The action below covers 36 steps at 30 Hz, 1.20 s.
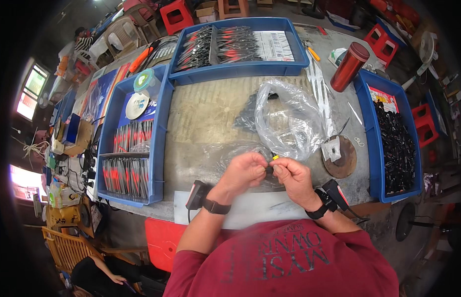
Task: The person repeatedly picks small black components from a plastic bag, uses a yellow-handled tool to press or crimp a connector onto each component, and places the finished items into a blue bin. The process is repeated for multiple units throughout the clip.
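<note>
My left hand (pixel 244 172) and my right hand (pixel 294 179) meet just above the near part of the table, fingertips almost touching. Between the right thumb and forefinger is a small dark piece with a yellow end (pixel 275 157); its kind is too small to tell. The left fingers are pinched together beside it, and what they hold is hidden. Just beyond the hands lies a crumpled clear plastic bag (pixel 309 126). A dark plastic-wrapped bundle (pixel 248 115) rests against the bag's left side. Each wrist wears a black strap with a small device.
Blue trays of black-and-red slim pieces stand at the left (pixel 166 123) and far side (pixel 235 72). The right blue tray (pixel 376 163) holds many small black parts. A red tumbler (pixel 350 67), a round brown disc (pixel 342 166) and an orange-handled tool (pixel 140 60) lie around. Someone sits at the lower left.
</note>
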### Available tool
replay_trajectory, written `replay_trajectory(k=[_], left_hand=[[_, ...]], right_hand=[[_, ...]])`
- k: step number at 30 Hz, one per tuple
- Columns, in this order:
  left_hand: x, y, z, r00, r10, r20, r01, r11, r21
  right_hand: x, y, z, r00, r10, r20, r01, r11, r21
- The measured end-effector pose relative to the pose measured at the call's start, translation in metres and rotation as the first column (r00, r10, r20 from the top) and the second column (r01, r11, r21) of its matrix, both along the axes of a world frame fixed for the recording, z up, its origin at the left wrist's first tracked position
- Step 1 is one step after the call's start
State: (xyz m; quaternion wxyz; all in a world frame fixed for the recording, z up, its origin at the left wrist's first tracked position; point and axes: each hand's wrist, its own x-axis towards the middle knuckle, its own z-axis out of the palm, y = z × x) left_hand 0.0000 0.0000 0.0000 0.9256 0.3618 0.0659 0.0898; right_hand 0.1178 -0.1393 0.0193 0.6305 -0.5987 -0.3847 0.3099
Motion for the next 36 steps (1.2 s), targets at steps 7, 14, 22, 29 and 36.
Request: replay_trajectory(k=[7,14,22,29,36], left_hand=[[0.001,-0.002,0.001,0.992,0.124,-0.025,-0.119,0.98,0.163],[0.002,-0.008,0.007,0.959,0.284,0.009,-0.262,0.868,0.421],[0.005,-0.013,0.004,0.913,0.375,0.161,-0.375,0.616,0.693],[0.003,-0.014,0.003,0.914,0.384,0.129,-0.386,0.732,0.561],[0.004,-0.014,0.003,0.924,0.363,0.119,-0.364,0.743,0.562]], right_hand=[[-0.001,0.0,0.004,0.999,-0.026,-0.019,0.026,0.999,-0.02],[-0.004,-0.001,0.002,0.996,-0.084,-0.031,0.083,0.996,-0.035],[-0.009,-0.001,0.0,0.986,-0.137,0.098,0.14,0.99,-0.021],[-0.002,0.005,0.0,0.991,-0.059,0.117,0.055,0.998,0.039],[0.0,0.005,0.002,0.985,-0.07,0.16,0.064,0.997,0.04]])
